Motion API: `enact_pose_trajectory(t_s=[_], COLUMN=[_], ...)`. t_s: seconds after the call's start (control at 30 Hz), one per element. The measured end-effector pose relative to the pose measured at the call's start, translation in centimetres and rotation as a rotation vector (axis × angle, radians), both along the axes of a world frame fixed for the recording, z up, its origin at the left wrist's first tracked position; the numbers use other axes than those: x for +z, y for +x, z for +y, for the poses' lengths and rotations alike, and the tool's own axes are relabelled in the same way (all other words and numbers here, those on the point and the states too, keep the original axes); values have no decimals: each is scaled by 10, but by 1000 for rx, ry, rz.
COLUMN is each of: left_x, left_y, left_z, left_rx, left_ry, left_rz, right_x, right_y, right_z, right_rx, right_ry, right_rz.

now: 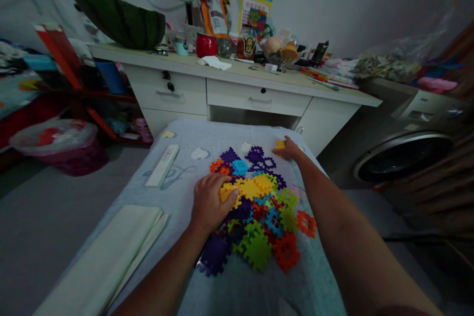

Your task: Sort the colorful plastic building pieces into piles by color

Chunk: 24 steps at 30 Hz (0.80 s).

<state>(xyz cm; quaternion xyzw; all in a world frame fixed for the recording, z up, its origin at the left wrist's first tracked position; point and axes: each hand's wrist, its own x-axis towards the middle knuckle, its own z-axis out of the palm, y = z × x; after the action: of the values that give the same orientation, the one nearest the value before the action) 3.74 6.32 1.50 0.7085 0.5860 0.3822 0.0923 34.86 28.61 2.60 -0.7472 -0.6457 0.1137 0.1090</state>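
My left hand [213, 200] is closed on a row of yellow interlocking puzzle tiles [250, 188] above the middle of a pile. Farther off to the right, my right hand [290, 149] pinches a single yellow tile [280, 145] near the table's far right corner. Between and below my hands lie many notched plastic tiles: purple ones [215, 253], green ones [258, 248], red-orange ones [287, 251] and blue ones [274, 221]. Part of the pile is hidden under the yellow row and my left hand.
A cloth-covered table [177, 266] bears the pile. On its left side lie a white box-like strip [163, 165] and a folded pale cloth [111, 252]. Behind stands a white drawer desk [255, 96] with jars and a cut watermelon [122, 17]. A washing machine [403, 143] is at right.
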Motion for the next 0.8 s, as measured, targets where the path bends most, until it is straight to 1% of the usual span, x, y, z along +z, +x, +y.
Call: enact_pose_trajectory(t_s=[0.1, 0.23, 0.37, 0.47, 0.53, 0.63, 0.73, 0.8], left_x=[0, 0, 0, 0, 0, 0, -1, -2], left_y=[0, 1, 0, 0, 0, 0, -1, -1], left_z=[0, 0, 0, 1, 1, 2, 3, 4], left_rx=[4, 9, 1, 1, 9, 26, 61, 90], left_ry=[-3, -2, 12, 28, 32, 34, 44, 57], left_rz=[2, 3, -6, -48, -84, -145, -210, -241], right_x=[-1, -1, 4, 16, 28, 49, 65, 69], right_y=[-2, -8, -12, -19, -30, -56, -84, -98], right_z=[1, -13, -34, -54, -72, -106, -141, -159], right_rx=[59, 90, 134, 141, 169, 291, 455, 580], right_ry=[44, 148, 267, 323, 311, 225, 155, 107], right_rz=[-42, -77, 17, 166, 314, 532, 612, 646])
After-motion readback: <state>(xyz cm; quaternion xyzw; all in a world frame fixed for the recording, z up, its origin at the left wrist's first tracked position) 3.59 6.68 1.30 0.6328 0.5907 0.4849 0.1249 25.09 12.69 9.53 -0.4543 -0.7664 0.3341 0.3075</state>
